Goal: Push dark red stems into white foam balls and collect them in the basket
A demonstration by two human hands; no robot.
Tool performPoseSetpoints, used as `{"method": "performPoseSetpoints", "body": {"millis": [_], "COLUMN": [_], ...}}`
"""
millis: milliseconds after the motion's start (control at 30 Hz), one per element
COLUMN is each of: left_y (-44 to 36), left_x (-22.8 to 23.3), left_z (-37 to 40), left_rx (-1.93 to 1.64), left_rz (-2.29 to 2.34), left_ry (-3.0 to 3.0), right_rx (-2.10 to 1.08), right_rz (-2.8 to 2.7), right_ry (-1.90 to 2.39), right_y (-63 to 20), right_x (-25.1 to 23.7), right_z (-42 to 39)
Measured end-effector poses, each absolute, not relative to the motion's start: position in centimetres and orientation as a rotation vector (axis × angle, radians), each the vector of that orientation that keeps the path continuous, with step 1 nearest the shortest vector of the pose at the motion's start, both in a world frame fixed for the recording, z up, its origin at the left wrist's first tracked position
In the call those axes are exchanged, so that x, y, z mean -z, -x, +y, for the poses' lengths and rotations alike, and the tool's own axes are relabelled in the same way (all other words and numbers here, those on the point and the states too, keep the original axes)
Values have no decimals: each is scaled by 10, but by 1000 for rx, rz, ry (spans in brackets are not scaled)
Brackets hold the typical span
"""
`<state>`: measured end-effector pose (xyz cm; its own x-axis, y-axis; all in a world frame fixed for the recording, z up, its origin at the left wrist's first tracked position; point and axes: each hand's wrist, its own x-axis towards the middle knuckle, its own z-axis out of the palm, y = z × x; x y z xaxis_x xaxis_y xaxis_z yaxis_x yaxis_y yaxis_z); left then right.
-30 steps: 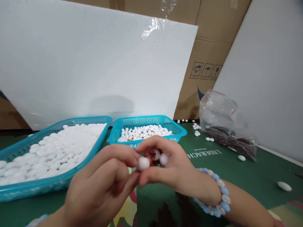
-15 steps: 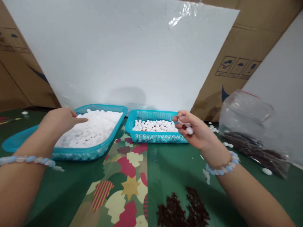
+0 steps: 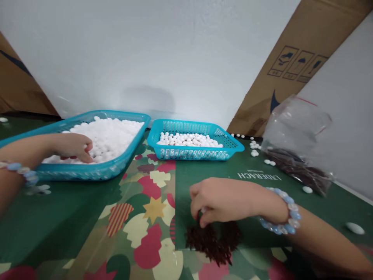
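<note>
My left hand (image 3: 72,146) rests inside the large teal basket (image 3: 96,171), its fingers curled down among the white beads (image 3: 113,134) heaped there. My right hand (image 3: 224,200) lies low on the green patterned mat, fingertips pinched at the top of a pile of small dark red-brown pieces (image 3: 212,241). Something pale shows between its fingers; I cannot make out what it is. Both wrists wear pale blue bead bracelets. A smaller teal basket (image 3: 230,149) behind holds a thinner layer of white beads.
A clear plastic bag (image 3: 294,144) with dark pieces lies at the right. Loose white beads (image 3: 354,228) are scattered on the mat near it. White foam boards and brown cardboard boxes (image 3: 285,74) stand close behind the baskets.
My hands parted from pressing beads together. The left went into the large basket's beads. The right dropped from the small basket to the dark pile near me.
</note>
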<state>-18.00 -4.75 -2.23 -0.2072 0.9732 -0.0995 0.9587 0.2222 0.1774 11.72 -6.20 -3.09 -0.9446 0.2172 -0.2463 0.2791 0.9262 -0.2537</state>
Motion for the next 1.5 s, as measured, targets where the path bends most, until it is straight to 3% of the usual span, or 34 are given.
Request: {"method": "performPoseSetpoints", "body": {"millis": [200,300,400,500,633,767,900,1267,1500], "left_y": [175,163,145,124,88,60,46,45,43], "left_x": [18,8,-1,-5,-8,-9,-3,11,16], "left_z": [-42,-45,-49,-51,-53,-57,-58,-52,-52], "left_rx": [-102,-272,-860,-1483,-1890,-1802,-1653,-1459,-1391], "left_rz": [2342,2446,2445,2112,1574,1055,824,697,700], "left_ry": [-1866,-1783,-1640,-1662,-1704,-1653,-1552,-1311,-1322], "right_rx": [402,416,436,468,458,429,383,1257,1178], "right_rz": [2851,2867,2923,3000,3030,3078,3094,3163,2958], "right_ry": [-332,-334,-368,-413,-416,-349,-343,-665,-819], "right_y": [-123,-121,-119,-115,-111,-108,-107,-125,-139], "right_x": [37,42,46,48,53,61,67,32,19], "right_z": [-66,-66,-65,-64,-63,-62,-61,-63,-59]}}
